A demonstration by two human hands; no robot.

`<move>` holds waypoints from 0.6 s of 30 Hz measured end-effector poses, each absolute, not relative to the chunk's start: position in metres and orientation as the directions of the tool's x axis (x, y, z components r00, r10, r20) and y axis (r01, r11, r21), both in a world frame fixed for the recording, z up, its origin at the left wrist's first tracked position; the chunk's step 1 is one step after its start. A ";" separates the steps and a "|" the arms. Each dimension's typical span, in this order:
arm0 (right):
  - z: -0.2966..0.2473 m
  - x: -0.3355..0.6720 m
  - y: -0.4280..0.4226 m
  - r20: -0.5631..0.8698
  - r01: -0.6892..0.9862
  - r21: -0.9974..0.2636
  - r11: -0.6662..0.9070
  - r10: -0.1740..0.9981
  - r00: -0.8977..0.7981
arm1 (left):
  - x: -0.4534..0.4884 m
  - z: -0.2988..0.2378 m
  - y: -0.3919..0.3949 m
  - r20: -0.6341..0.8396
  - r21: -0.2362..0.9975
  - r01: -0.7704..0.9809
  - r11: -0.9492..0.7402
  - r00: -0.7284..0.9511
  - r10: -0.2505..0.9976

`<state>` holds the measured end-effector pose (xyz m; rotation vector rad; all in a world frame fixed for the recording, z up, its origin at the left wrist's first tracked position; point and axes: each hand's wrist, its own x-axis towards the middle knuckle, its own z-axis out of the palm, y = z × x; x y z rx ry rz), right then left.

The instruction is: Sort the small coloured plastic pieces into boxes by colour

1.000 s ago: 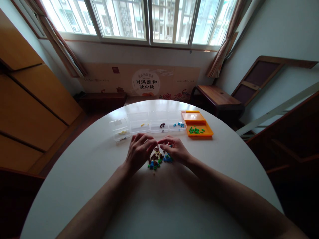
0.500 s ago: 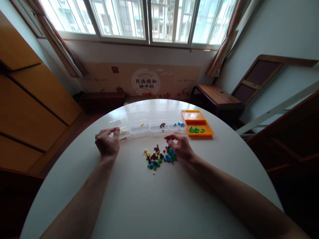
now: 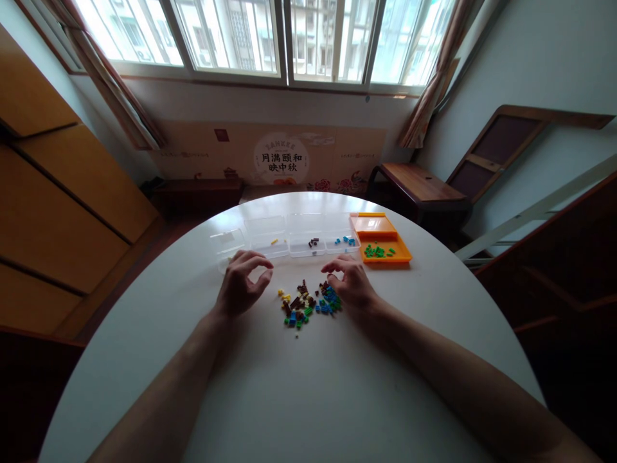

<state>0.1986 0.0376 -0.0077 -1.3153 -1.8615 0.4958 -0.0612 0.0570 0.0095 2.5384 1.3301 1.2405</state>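
Observation:
A mixed pile of small building bricks point(image 3: 299, 302) in brown, yellow, green and blue lies mid-table. To its left hovers my left hand point(image 3: 242, 281), thumb and forefinger apart with nothing between them. My right hand point(image 3: 354, 283) is at the pile's right side, beside the blue and green bricks point(image 3: 330, 299), fingers curved and apart. Beyond the hands stand clear plastic boxes with lids up: one holds yellow bricks point(image 3: 274, 242), one dark brown bricks point(image 3: 313, 242), one blue bricks point(image 3: 344, 240). The leftmost clear box point(image 3: 226, 242) is partly hidden behind my left hand.
An orange box point(image 3: 409, 257) with green bricks point(image 3: 378, 251) ends the row on the right. The round white table point(image 3: 308, 399) carries everything. A wooden side table point(image 3: 424, 183) stands beyond its far right edge, below the window.
My left hand has moved right from the leftmost clear box toward the pile, and its fingers have opened. The right hand stays almost where it was.

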 end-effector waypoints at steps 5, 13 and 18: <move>-0.005 0.202 0.035 0.335 0.621 -0.660 0.423 0.905 -0.261 | -0.055 0.012 0.051 0.532 0.310 0.660 -0.684 0.476 0.700; -0.005 0.201 0.033 0.317 0.687 -0.547 0.478 0.878 -0.358 | -0.054 0.009 0.050 0.537 0.314 0.661 -0.681 0.468 0.702; -0.002 0.197 0.030 0.303 0.721 -0.488 0.492 0.870 -0.389 | -0.051 0.009 0.048 0.544 0.307 0.658 -0.688 0.471 0.694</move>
